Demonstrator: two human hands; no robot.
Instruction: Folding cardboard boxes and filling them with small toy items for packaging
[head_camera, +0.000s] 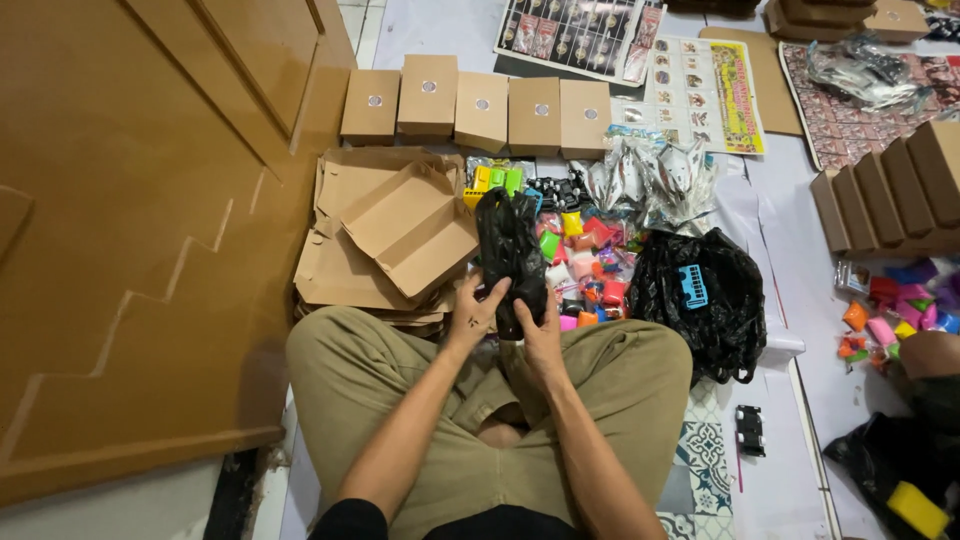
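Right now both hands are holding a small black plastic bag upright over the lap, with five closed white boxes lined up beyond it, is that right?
Not quite: the head view shows the five closed boxes are brown cardboard, not white. The rest stands: the left hand and right hand hold the small black plastic bag upright over the lap.

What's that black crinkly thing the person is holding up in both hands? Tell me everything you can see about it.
The small black bag looks like thin, glossy plastic film, crumpled and creased, with light glinting off its folds. It stands upright and elongated, its top bunched. The left hand grips its lower left edge and the right hand pinches its bottom right. It is held above the person's crossed legs, in front of a heap of small colourful packets. What is inside cannot be seen.
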